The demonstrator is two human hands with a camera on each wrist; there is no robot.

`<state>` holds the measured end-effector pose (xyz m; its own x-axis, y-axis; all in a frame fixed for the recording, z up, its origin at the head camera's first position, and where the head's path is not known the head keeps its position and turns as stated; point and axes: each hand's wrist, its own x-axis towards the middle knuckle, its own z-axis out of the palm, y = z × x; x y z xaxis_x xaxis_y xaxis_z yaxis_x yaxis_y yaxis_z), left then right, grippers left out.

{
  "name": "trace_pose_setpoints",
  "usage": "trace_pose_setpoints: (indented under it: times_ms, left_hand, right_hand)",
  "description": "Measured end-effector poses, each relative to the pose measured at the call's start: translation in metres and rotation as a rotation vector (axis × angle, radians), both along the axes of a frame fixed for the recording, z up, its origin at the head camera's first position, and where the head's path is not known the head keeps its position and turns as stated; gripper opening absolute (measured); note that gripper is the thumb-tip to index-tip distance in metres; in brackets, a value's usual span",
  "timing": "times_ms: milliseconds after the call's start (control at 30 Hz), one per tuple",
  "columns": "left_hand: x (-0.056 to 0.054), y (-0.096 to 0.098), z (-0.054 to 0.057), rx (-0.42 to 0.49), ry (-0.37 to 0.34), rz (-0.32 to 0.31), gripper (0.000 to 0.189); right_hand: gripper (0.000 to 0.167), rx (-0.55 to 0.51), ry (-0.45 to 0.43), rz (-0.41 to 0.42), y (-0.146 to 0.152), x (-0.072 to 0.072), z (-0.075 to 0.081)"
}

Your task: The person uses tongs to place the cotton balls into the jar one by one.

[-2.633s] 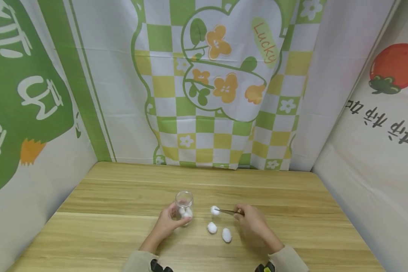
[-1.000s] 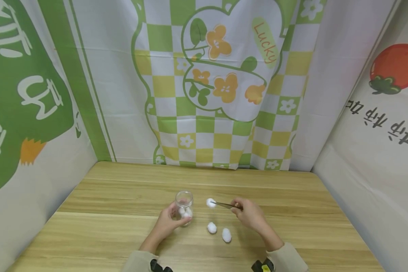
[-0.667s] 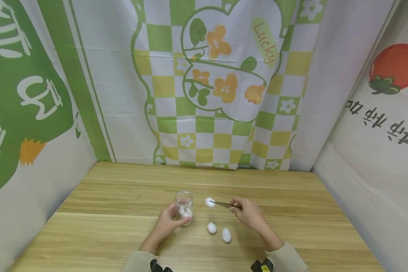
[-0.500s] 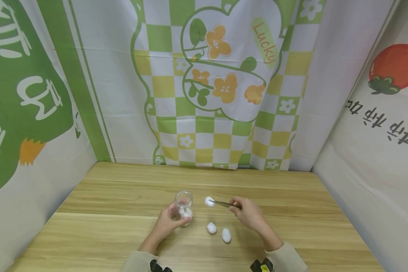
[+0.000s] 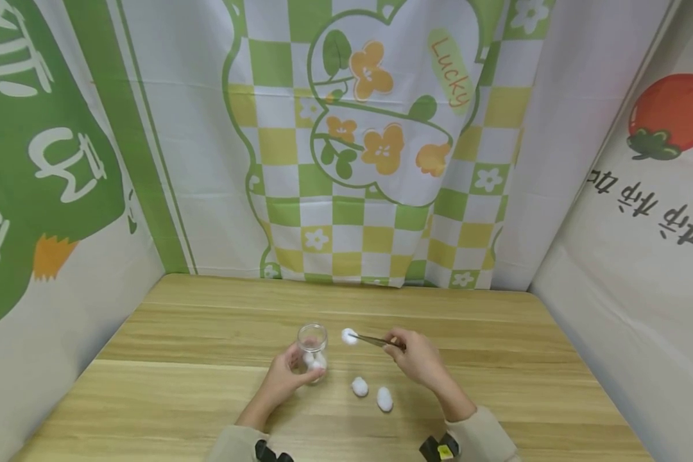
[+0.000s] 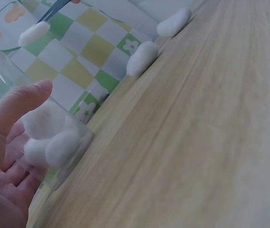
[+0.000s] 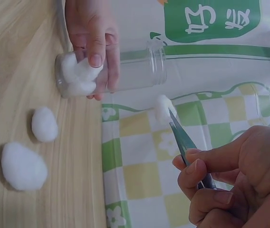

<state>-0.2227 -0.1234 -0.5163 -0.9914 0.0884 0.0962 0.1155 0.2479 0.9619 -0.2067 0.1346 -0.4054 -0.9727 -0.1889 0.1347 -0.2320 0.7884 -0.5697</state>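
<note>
My left hand (image 5: 284, 378) grips a clear, lidless jar (image 5: 313, 338) that stands upright on the table, thumb in front and fingers behind. Several white cotton balls (image 6: 54, 142) lie in the bottom of the jar. With thumb and fingers my right hand (image 5: 418, 359) pinches a pair of metal tweezers (image 7: 186, 142). A cotton ball (image 5: 350, 336) is held at their tips, above the table and just right of the jar's mouth. Two more cotton balls, a rounder one (image 5: 360, 387) and a longer one (image 5: 384, 399), lie on the table between the hands.
The wooden table (image 5: 208, 333) has curtain-like cloth walls at the back and both sides. The back cloth (image 5: 346, 231) has a green and yellow check pattern. Black straps (image 5: 439, 447) sit on both wrists.
The right hand has lifted the cotton ball in the tweezers and carried it left, closer to the jar's mouth. The left hand, the jar and the two loose cotton balls stay in place.
</note>
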Motion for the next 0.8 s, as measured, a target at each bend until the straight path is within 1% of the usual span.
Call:
trace_pose_setpoints:
  times_ms: [267, 533, 800]
  left_hand:
    - [0.0, 0.0, -0.001, -0.003, -0.002, 0.009, 0.063]
    - [-0.001, 0.001, 0.0, 0.003, -0.003, 0.012, 0.064]
    - [-0.001, 0.0, -0.001, -0.002, -0.006, 0.006, 0.063]
  right_hand:
    - [0.004, -0.047, 0.003, 0.041, -0.003, -0.001, 0.005]
    - [0.006, -0.039, 0.014, 0.045, -0.008, -0.002, 0.009]
    - [0.007, -0.056, 0.024, 0.062, -0.013, -0.002, 0.012]
